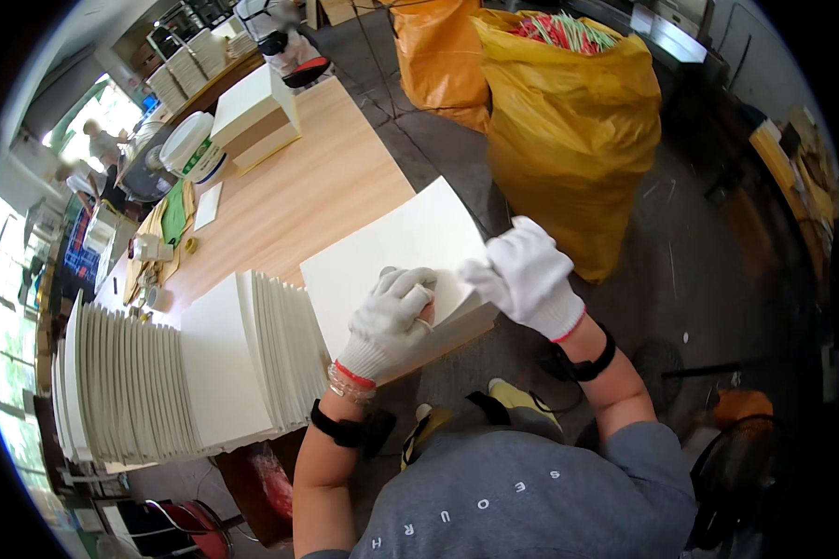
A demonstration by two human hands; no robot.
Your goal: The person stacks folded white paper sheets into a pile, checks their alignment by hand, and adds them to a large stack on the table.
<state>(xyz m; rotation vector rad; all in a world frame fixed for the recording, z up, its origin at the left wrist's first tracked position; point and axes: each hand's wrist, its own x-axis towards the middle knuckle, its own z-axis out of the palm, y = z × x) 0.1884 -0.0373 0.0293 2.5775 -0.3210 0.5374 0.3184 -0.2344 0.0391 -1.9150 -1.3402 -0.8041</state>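
A stack of large white sheets point(396, 238) lies at the near corner of the table. My left hand point(390, 312), in a white knitted glove with a red cuff edge, rests on top of it with fingers curled in. Whether anything small is inside those fingers is hidden. At the stack's right edge is my right hand point(531, 278), gloved the same way and slightly blurred. Its fingers are closed at the right edge of the top sheet, which curves up between my two hands. Left of the stack stands a long row of folded white sheets point(140, 382), packed upright.
The wooden table point(345, 158) carries a white box-shaped stack point(256, 116), a white bucket point(194, 147) and a green cloth point(174, 212). A large yellow sack point(573, 140) with red and green strips stands right of the table, beside an orange sack point(438, 65). People are farther back.
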